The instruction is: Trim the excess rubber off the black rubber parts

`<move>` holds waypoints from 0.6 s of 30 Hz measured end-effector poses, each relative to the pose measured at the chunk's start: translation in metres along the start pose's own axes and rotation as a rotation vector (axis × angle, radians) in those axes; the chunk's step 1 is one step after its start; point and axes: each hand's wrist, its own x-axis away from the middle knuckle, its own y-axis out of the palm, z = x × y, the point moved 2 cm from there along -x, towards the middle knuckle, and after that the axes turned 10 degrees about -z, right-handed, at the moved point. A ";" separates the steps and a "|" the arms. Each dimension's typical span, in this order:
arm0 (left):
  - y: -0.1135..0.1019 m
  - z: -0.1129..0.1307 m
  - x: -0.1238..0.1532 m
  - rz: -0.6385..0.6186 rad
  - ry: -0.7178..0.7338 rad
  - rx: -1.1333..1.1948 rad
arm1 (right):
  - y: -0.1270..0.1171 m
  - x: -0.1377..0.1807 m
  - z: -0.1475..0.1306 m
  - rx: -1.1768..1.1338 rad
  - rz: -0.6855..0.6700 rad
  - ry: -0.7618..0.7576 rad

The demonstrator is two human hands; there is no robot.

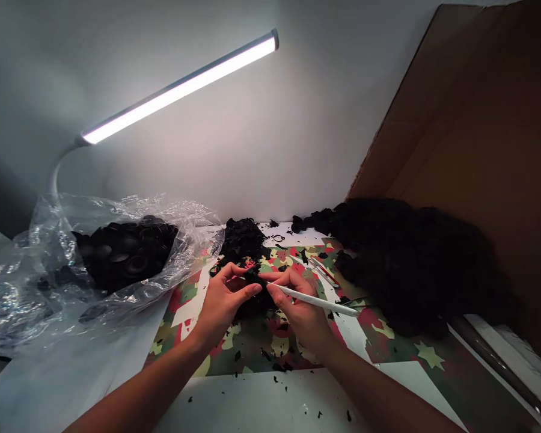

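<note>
My left hand (225, 297) and my right hand (297, 304) meet over a camouflage-patterned sheet (252, 343) at the middle of the table. Both pinch a small black piece (255, 278) between their fingertips. A thin white stick-like tool (320, 300) is gripped in my right hand, its free end pointing right. Just behind the hands lies a small heap of black parts (242, 239).
A clear plastic bag (49, 270) with several round black parts (126, 252) lies at the left. A large dark pile (410, 264) sits at the right against a cardboard panel (487, 138). A lit bar lamp (180, 87) hangs overhead. Black scraps litter the white table (252, 403). Metal tweezers (320, 269) lie nearby.
</note>
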 end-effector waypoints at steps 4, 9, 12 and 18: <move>0.000 -0.003 0.001 -0.003 0.002 -0.050 | 0.000 0.001 -0.002 0.014 -0.003 -0.006; 0.002 -0.003 0.003 -0.002 0.040 -0.063 | 0.003 0.003 -0.006 0.118 -0.020 -0.041; 0.004 -0.001 0.005 -0.035 0.055 -0.038 | 0.001 0.001 -0.006 0.364 0.045 -0.127; 0.010 -0.002 0.005 -0.211 -0.061 0.053 | -0.025 -0.022 0.015 0.759 0.174 -0.126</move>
